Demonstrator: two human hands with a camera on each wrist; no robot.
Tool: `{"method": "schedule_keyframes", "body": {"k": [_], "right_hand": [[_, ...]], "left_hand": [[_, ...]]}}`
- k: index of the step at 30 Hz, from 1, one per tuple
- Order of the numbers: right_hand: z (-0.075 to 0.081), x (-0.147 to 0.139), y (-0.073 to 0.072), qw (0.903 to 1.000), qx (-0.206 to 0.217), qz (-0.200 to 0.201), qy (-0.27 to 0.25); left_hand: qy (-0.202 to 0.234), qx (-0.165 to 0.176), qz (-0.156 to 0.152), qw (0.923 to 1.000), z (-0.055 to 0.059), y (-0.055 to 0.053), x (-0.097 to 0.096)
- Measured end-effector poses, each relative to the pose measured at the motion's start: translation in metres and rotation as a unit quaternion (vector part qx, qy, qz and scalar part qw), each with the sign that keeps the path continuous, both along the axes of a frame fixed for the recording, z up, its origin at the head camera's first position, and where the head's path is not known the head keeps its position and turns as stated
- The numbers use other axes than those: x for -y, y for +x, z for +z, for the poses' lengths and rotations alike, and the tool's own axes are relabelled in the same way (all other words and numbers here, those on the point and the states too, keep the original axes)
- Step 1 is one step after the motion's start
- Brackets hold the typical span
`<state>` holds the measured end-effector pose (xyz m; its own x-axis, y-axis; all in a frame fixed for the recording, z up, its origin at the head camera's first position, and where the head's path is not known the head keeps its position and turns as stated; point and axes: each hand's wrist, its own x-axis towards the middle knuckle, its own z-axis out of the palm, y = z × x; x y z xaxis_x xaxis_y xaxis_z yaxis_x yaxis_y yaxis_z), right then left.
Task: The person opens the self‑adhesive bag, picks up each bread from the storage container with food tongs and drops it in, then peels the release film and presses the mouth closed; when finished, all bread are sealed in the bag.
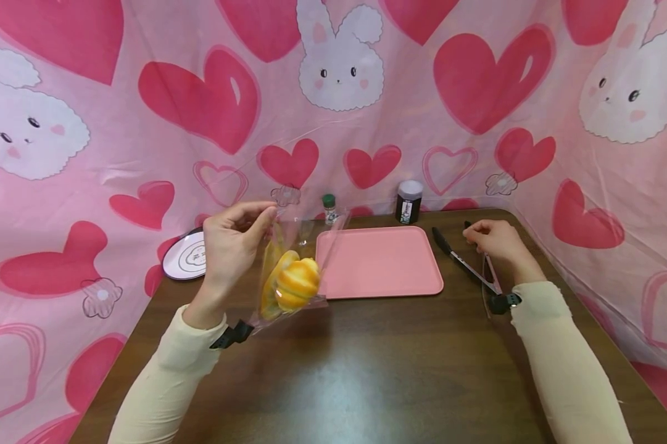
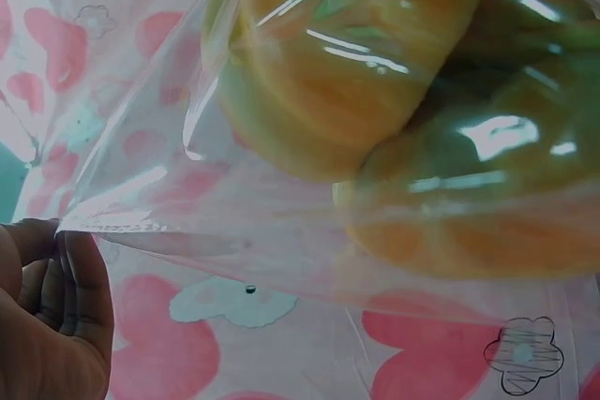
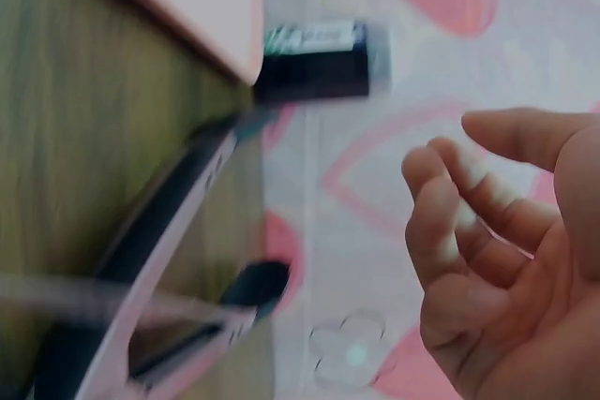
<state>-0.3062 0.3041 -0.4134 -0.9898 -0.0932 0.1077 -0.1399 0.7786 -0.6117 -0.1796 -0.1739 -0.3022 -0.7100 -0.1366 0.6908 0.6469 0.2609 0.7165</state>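
My left hand [image 1: 236, 237] pinches the top corner of a clear plastic bag [image 2: 159, 189], which hangs above the table. Inside the bag are golden-brown bread-like pieces [image 1: 298, 283], rounded and shiny in the left wrist view. On the right, my right hand [image 1: 497, 240] hovers over a pair of tongs [image 1: 465, 265] with black handle ends, lying spread on the table. Its fingers [image 3: 436, 222] are loosely bent, with thumb and forefinger apart and nothing between them in the right wrist view. A blurred pale strip crosses the tongs there; what it is, I cannot tell.
A pink tray [image 1: 380, 262] lies mid-table, partly behind the bag. At the back stand a green-capped small bottle [image 1: 330, 209] and a dark jar with a pale lid [image 1: 409, 200]. A white oval plate-like thing [image 1: 183, 256] leans at the left. Patterned pink cloth [image 1: 333, 135] hangs behind.
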Motion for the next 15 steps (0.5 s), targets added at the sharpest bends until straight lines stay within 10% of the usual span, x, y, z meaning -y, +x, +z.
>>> {"method": "schedule_keyframes", "body": {"k": [15], "right_hand": [[0.030, 0.093, 0.023, 0.9673, 0.023, 0.163, -0.193]], "left_hand": [[-0.011, -0.017, -0.062, 0.9979, 0.001, 0.000, -0.015]]}}
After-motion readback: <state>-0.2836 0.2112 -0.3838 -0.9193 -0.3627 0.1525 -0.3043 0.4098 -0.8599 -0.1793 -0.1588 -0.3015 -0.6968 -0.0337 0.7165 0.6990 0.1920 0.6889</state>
